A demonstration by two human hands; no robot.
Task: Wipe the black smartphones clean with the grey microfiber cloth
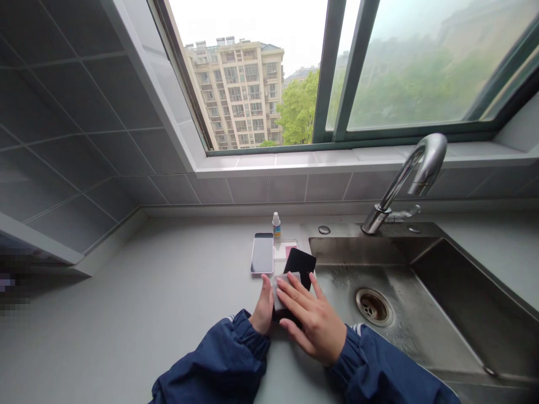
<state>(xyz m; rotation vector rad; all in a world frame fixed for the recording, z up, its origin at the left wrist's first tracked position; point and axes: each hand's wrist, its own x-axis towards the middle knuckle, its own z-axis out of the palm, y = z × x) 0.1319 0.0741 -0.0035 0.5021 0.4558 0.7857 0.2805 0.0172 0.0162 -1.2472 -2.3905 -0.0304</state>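
Observation:
In the head view, my left hand [263, 308] grips the left side of a dark flat object [277, 315], its thumb pointing up along the edge. My right hand [309, 314] lies over it with fingers stretched and spread, pressing on a small grey cloth [278, 294]. Most of the object is covered by the cloth and fingers. Just beyond the fingertips a black flat piece with rounded corners [300, 261] sticks out; whether it is joined to the held object I cannot tell. A smartphone [262, 253] lies face up beyond my left hand.
A small white-capped spray bottle [276, 225] stands behind a clear flat case with a pink patch [290, 251]. To the right are the steel sink [345, 280] and its chrome faucet [396, 185]. The grey counter [168, 297] meets a tiled wall below the window.

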